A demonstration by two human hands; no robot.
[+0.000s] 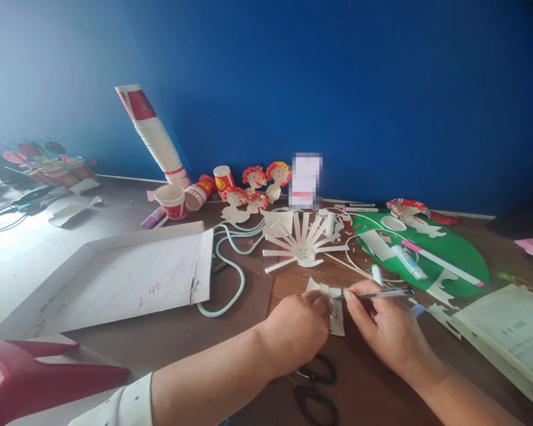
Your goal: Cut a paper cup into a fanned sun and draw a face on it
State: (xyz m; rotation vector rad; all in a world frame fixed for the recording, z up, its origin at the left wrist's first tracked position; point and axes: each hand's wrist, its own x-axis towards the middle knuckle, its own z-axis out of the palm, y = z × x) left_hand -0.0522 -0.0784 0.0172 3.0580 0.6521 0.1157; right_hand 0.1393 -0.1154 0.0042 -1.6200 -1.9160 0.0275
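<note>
My left hand [295,330] presses a small cut piece of white paper [338,326] to the table, its fingers curled over the piece's left side. A pen [393,292] is gripped in my right hand [388,331], with its tip at the paper's right side. Under my left wrist lie black-handled scissors [316,404], partly hidden. Just beyond my hands sits a paper cup cut into spread strips [305,253], with a small face drawn on its base. An uncapped-looking white marker with a green end [376,274] is near my right thumb.
A white box lid [115,284] and a pale blue cord [237,278] lie left. Stacked cups [157,145] lean on the blue wall; several red-fringed paper figures [254,177] stand behind. Right are a green disc [462,260] with markers and scraps, and a booklet [510,331].
</note>
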